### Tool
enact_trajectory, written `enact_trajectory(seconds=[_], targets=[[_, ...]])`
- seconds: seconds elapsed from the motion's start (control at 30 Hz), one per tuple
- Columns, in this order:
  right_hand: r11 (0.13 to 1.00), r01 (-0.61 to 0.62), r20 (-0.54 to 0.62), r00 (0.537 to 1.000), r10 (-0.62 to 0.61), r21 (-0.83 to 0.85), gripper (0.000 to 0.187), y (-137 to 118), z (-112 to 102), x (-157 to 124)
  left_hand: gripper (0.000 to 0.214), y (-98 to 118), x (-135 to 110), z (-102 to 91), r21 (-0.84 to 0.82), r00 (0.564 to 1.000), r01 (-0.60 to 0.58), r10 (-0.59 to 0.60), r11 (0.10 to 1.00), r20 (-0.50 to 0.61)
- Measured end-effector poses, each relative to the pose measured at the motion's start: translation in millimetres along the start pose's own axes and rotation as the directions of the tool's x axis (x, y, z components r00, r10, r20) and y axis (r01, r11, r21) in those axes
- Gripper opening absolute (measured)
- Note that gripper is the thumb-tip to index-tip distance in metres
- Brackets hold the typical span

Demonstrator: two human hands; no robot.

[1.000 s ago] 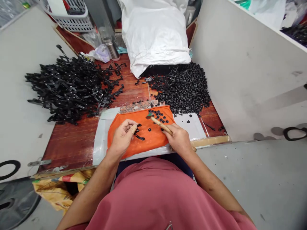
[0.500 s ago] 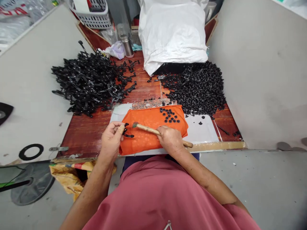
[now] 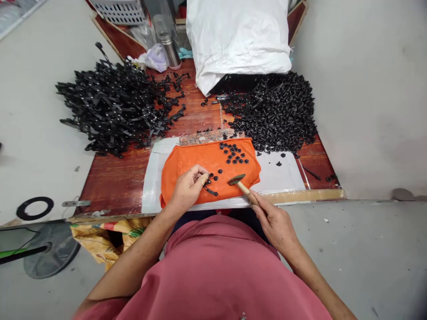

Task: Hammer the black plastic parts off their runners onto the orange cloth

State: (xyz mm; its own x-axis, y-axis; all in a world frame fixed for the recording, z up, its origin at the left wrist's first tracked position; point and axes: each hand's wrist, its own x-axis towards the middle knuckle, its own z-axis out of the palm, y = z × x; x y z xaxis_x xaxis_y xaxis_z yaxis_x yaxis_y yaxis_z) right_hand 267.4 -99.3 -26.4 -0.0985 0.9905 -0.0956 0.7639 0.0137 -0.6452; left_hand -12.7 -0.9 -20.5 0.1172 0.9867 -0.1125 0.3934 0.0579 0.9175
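Between thumb and fingers, my left hand (image 3: pixel 191 189) pinches a small black plastic strap piece (image 3: pixel 211 191) over the orange cloth (image 3: pixel 187 158). A few black round caps (image 3: pixel 219 171) lie just beside its fingertips. My right hand (image 3: pixel 275 220) is wrapped round the wooden handle of a hammer (image 3: pixel 237 179). The hammer's dark head is over the right part of the cloth, apart from the strap piece. Several more round caps (image 3: pixel 234 153) sit in a group at the cloth's upper right. My left fingers partly hide the strap piece.
A tall heap of black strap pieces (image 3: pixel 116 104) stands at the left. To the right, a heap of black caps (image 3: pixel 280 115) lies below a white sack (image 3: pixel 240 40). A metal flask (image 3: pixel 171 51) and a grey basket (image 3: pixel 118 11) are at the back; side panels flank the table.
My left hand has moved right across the cloth with the strap piece. My right hand and the hammer have shifted right, and the hammer head has turned. A few caps now show near my left fingers.
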Motion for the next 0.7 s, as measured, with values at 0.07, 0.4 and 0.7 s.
enact_trajectory(seconds=[0.07, 0.4, 0.7], targets=[[1.000, 0.001, -0.019, 1.000, -0.001, 0.016, 0.048, 2.0, 4.9, -0.8, 0.016, -0.2, 1.5, 1.0, 0.048, 1.000, -0.004, 0.004, 0.999, 0.006], [0.998, 0.008, -0.024, 1.000, -0.006, 0.055, 0.049, 3.7, 5.7, 2.3, 0.016, 0.2, 1.4, 7.4, 0.093, 1.000, -0.023, 0.022, 0.995, 0.019], [0.998, -0.014, 0.010, 1.000, 0.013, 0.059, 0.047, 7.1, 6.5, 1.7, 0.013, 6.6, 1.1, 9.3, 0.212, 1.000, -0.007, 0.009, 0.977, -0.005]])
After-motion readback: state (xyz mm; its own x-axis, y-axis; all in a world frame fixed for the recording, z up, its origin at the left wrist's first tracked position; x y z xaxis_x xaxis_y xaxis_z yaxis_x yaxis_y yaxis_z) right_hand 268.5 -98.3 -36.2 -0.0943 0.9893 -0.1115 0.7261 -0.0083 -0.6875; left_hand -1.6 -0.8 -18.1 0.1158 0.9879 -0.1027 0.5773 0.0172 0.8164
